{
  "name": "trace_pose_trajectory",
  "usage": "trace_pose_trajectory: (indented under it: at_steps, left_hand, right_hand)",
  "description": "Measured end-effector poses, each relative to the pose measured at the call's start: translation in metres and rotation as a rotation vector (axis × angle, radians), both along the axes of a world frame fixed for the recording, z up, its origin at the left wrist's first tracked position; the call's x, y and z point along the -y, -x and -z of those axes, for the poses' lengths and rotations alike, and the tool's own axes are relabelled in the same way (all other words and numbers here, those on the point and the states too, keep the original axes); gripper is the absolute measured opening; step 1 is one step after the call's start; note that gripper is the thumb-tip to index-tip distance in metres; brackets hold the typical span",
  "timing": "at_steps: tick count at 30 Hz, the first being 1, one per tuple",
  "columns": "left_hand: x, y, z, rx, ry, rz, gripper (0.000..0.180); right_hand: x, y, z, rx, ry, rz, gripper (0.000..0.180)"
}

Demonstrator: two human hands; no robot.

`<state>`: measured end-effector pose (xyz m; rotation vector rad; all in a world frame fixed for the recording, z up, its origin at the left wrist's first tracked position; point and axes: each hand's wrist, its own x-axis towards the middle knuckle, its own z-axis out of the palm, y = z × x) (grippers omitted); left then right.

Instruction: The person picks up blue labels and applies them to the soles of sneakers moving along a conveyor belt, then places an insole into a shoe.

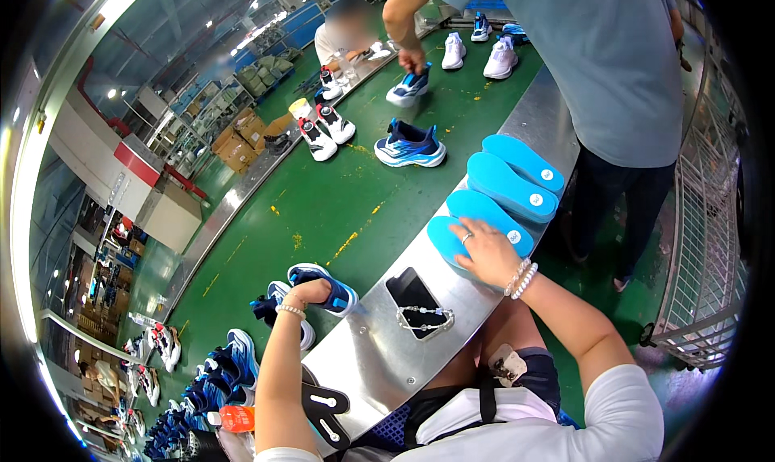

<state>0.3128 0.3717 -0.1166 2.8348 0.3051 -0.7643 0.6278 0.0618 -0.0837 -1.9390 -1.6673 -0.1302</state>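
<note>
My left hand (pixel 311 292) reaches into the opening of a navy and blue sneaker (pixel 344 297) with a white sole, and its fingers are hidden inside. Another sneaker of the same kind (pixel 280 292) stands right beside it, partly behind my wrist. Over the nearest of several stacks of bright blue insoles (pixel 442 234), my right hand (pixel 489 252) lies with its fingers apart and touching the top insole. The other insole stacks (pixel 504 183) line the metal ledge farther off, each insole with a round white sticker at one end.
A black phone (pixel 412 288) and a beaded strap (pixel 426 309) lie on the metal ledge (pixel 367 365). Sneakers (pixel 410 145) stand on the green belt (pixel 323 220). A co-worker (pixel 589 58) at far right holds one shoe. Beside my left arm are an orange bottle (pixel 234 418) and many blue sneakers.
</note>
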Motion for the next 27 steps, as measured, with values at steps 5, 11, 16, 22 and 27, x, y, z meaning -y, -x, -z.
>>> trace_pose_trajectory:
  at_steps: [5, 11, 16, 22, 27]
  left_hand:
    - [0.068, -0.038, -0.088, -0.165, -0.331, -0.466, 0.02]
    - [0.084, -0.148, -0.124, 0.53, -0.206, -0.325, 0.031]
    - [0.049, -0.265, -0.096, 0.707, 0.046, -0.451, 0.058]
    - [0.012, -0.349, -0.036, 0.711, 0.012, -0.526, 0.059]
    - [0.033, -0.333, -0.037, 0.748, -0.104, -0.608, 0.039]
  right_hand:
    - [0.002, -0.007, 0.011, 0.018, 0.035, -0.068, 0.041]
    - [0.0, -0.007, 0.014, 0.039, 0.043, -0.038, 0.044]
    - [-0.003, -0.008, 0.008, 0.021, 0.07, -0.096, 0.043]
    - [0.003, -0.012, 0.004, -0.084, 0.069, -0.096, 0.042]
    - [0.001, -0.013, 0.003, -0.15, 0.08, -0.112, 0.043]
